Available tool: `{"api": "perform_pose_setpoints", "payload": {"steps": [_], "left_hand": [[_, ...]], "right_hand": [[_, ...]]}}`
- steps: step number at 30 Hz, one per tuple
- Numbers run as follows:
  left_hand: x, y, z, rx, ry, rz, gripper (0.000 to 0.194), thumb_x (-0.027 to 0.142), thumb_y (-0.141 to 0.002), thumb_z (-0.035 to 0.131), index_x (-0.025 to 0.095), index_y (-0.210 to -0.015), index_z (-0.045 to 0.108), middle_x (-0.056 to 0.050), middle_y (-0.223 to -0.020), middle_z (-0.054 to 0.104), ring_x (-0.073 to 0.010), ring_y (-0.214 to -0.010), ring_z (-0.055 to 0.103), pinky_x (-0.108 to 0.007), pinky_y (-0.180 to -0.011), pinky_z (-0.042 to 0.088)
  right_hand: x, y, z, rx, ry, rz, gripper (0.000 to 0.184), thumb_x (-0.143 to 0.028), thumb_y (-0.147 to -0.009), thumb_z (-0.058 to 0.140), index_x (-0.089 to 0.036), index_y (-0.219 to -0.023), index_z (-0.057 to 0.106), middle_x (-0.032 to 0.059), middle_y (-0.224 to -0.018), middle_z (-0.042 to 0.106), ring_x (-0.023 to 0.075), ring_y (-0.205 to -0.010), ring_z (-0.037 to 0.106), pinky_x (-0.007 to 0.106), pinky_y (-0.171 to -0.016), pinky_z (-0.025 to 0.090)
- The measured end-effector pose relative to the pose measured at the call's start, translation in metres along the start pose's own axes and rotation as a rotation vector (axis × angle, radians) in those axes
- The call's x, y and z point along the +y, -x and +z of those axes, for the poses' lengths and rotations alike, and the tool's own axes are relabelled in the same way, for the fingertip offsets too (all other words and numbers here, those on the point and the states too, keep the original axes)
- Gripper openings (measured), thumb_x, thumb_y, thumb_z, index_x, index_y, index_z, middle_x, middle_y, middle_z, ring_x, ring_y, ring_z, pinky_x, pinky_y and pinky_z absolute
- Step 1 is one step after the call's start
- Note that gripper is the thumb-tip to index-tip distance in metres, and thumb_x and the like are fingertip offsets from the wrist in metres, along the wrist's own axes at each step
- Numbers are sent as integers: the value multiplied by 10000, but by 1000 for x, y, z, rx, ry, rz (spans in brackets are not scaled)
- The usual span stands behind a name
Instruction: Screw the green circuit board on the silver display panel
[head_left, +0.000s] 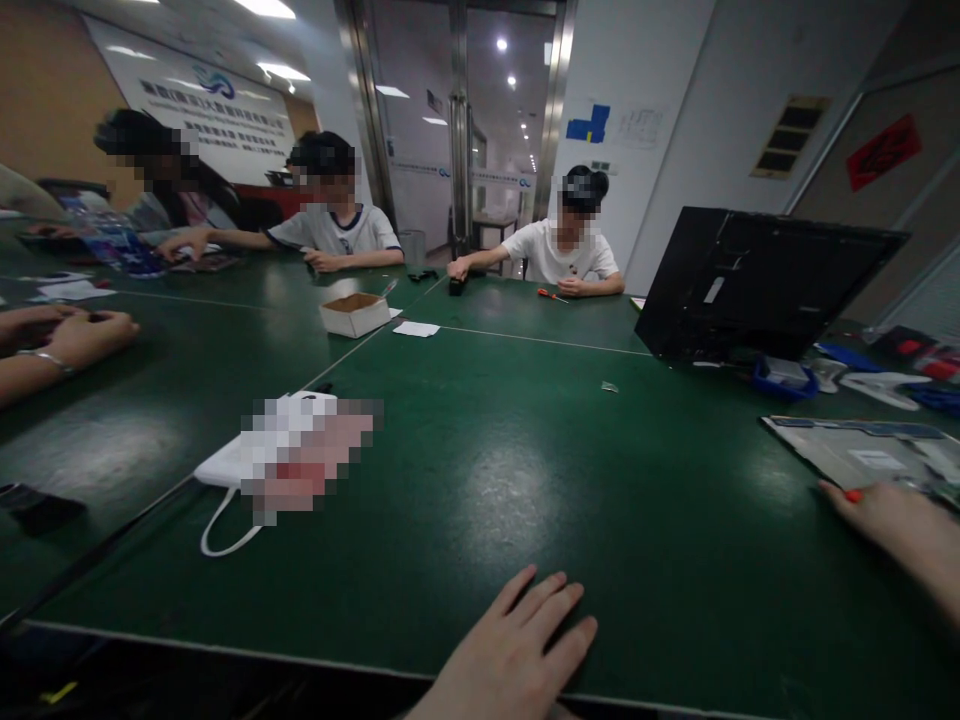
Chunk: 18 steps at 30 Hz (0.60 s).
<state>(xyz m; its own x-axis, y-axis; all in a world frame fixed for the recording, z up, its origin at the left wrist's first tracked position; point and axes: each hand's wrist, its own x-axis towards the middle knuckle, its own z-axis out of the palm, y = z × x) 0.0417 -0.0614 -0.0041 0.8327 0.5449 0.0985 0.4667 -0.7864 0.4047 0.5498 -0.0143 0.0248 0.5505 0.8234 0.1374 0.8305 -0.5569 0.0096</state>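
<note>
My left hand (517,645) lies palm down on the green table near its front edge, fingers spread, holding nothing. At the right edge of the view, my right hand (904,525) is partly smeared and cut off. A small orange-red thing (853,495) shows at its fingers, perhaps the end of a handle; most of it is hidden. Just beyond this hand lies a flat grey panel (870,445) with a dark strip along its far edge. I cannot tell whether the hand touches the panel.
A large black monitor-like casing (757,285) stands behind the panel, with a blue tray (784,378) near it. A white device with a cable (232,460) and a cardboard box (354,315) are left. Another person's hands (82,340) rest farther left. Several people sit around the table.
</note>
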Motion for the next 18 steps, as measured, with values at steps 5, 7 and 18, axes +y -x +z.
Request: {"api": "perform_pose_setpoints", "payload": {"steps": [5, 7, 18], "left_hand": [[-1, 10, -22, 20, 23, -133, 555, 485, -945, 619, 305, -1460, 516, -56, -1538, 490, -309, -1407, 467, -522, -1173, 379], [-4, 11, -29, 71, 17, -204, 529, 439, -962, 597, 318, -1468, 504, -45, -1537, 493, -307, -1419, 450, -536, -1179, 373], [-37, 7, -37, 257, -18, -378, 541, 477, -1032, 339, 214, -1487, 467, -103, -1508, 519, -283, -1404, 463, -519, -1201, 325]], "right_hand": [[-70, 60, -9, -168, -2, -161, 574, -548, -949, 376, -212, -570, 648, 193, -615, 680, 340, -628, 713, 440, -606, 536], [-98, 87, -8, -127, 14, -260, 544, -594, -923, 402, -197, -683, 686, 164, -631, 698, 351, -665, 725, 433, -608, 545], [-264, 242, -29, -287, -234, -704, 709, -549, -891, 552, -80, -1421, 539, 286, -1397, 585, 369, -925, 754, 446, -722, 604]]}}
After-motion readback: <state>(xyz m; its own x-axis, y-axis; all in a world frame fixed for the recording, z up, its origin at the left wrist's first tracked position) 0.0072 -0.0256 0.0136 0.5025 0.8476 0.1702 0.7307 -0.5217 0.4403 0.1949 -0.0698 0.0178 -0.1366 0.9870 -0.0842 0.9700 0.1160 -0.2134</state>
